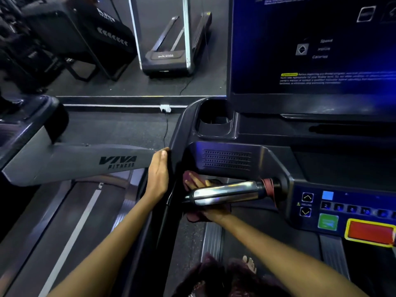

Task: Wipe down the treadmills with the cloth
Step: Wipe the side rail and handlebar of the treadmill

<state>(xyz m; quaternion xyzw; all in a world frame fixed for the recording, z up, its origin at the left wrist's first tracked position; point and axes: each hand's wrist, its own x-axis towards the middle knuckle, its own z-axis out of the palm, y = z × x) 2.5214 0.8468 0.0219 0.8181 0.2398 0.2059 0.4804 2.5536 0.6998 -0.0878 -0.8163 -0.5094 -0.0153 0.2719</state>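
I stand on a dark treadmill [227, 159] with a lit console screen [310, 52]. My left hand [158, 170] lies flat against the outer side of its left handrail [171, 189], fingers straight. My right hand [205, 189] reaches under the chrome grip bar [227, 192] and presses a maroon cloth [189, 176] against the underside of the console's left wing. The bar hides most of that hand, and part of the cloth hangs below the wrist.
A second treadmill marked VIVA FITNESS [85, 163] stands close on the left, its belt [70, 232] beside me. A cup holder [214, 121] sits above the wing. Buttons and a red stop pad [370, 232] lie at right. A mirror behind reflects gym gear.
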